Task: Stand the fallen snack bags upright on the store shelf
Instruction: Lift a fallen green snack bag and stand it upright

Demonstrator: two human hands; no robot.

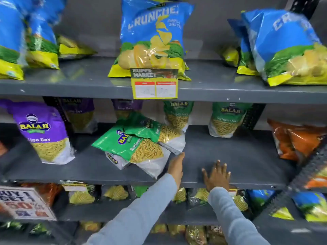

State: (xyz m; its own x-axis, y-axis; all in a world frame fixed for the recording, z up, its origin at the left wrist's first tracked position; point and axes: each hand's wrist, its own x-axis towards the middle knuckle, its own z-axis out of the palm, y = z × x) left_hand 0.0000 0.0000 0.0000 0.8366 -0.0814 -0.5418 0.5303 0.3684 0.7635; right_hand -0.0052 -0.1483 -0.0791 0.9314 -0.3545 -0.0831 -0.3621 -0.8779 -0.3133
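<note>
Three green Balaji Ratlami Sev bags lie fallen in a pile on the middle grey shelf (230, 156): a front bag (134, 147), a second bag (150, 128) on top behind it, and a third (113, 160) mostly hidden beneath. My left hand (176, 167) reaches to the pile's right edge, fingertips touching a bag corner, holding nothing. My right hand (216, 175) rests flat on the bare shelf, fingers spread. Two green bags (177, 114) (228, 119) stand upright at the back.
Purple Aloo Sev bags (44, 131) stand at left, orange bags (297, 140) at right. Blue Crunchex chip bags (154, 38) fill the upper shelf with a price tag (154, 84) on its edge. A promo sign (24, 204) hangs lower left; more snacks fill the shelves below.
</note>
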